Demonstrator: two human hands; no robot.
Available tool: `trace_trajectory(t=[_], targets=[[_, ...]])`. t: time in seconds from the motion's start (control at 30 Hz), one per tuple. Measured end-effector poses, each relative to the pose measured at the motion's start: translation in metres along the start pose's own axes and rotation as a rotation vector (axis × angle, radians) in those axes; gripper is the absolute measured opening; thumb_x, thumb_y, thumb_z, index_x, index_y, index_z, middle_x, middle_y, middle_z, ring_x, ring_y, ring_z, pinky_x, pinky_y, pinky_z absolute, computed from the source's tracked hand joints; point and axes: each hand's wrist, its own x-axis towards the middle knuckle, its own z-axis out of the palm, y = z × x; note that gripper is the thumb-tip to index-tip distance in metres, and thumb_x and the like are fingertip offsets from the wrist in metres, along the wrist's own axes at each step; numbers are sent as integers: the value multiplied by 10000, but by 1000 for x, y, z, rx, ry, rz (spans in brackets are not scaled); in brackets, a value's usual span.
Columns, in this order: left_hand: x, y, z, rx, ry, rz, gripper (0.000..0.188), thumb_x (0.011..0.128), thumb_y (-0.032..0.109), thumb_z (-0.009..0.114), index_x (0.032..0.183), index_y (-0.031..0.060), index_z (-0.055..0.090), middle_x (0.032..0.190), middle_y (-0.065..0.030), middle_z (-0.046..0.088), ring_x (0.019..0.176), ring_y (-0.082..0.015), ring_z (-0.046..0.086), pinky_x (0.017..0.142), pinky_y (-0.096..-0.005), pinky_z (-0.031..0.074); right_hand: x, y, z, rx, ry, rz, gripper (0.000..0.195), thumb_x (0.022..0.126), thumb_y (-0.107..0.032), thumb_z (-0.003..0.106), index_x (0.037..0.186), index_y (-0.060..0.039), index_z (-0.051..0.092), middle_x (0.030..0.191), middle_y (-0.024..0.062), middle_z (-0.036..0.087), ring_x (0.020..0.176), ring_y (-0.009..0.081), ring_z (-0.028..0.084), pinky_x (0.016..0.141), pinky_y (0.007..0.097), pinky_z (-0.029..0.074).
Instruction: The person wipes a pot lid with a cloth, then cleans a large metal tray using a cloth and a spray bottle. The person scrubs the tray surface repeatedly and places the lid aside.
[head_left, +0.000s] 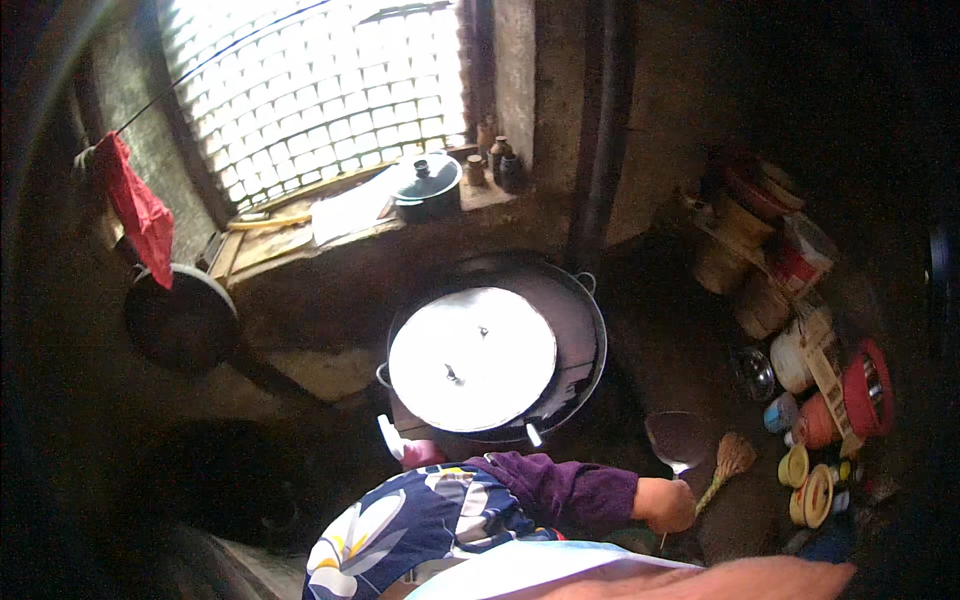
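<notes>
My right hand (665, 507), at the end of a purple sleeve, is closed around the thin handle of a wide, round metal ladle or skimmer (675, 438). Just beside the fist is a small straw brush (730, 459); whether the hand also touches its plaited handle, I cannot tell. Left of this hand, a broad dark pan with loop handles (596, 352) stands before me. A bright, round metal lid (480, 360) covers much of it. My left hand is out of view.
A pink bottle with a white top (421, 453) stands near the pan. Stacked tubs and jars (806, 367) line the right side. A lidded pot (427, 184) sits on the window ledge. At left, a red cloth (140, 206) hangs over a dark round pan (180, 322).
</notes>
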Motion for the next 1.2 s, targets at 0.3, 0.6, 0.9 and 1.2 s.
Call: trace_trajectory(t=[0.3,0.6,0.9,1.2], targets=[[16,-85,2,112,-33,-152,160,645,196,636,743,82,689,801,-122,673,795,-296,647,640,-400,508,82,-19,-27,-88,16,-49,517,830,-335,570,1286,-124,449,1088,147,590,665,248,555,540,360,472],[4,-129,-26,126,-121,-515,203,739,246,620,893,120,662,935,-76,650,905,-252,611,771,-465,466,161,-9,-82,-136,110,-77,520,814,-331,607,1262,-98,485,1056,152,605,687,248,567,566,360,486],[31,-144,-89,142,335,-651,318,689,181,611,985,78,556,1012,-118,498,989,-293,502,795,-416,441,262,15,-193,-122,365,-148,524,798,-327,644,1238,-72,521,1025,157,620,709,248,579,593,361,499],[-64,-65,-89,161,625,-1258,272,738,13,591,997,84,637,994,-122,597,859,-290,613,722,-346,506,400,38,-200,109,329,-317,587,749,-171,720,1204,98,465,1158,176,563,991,254,561,849,379,462]])
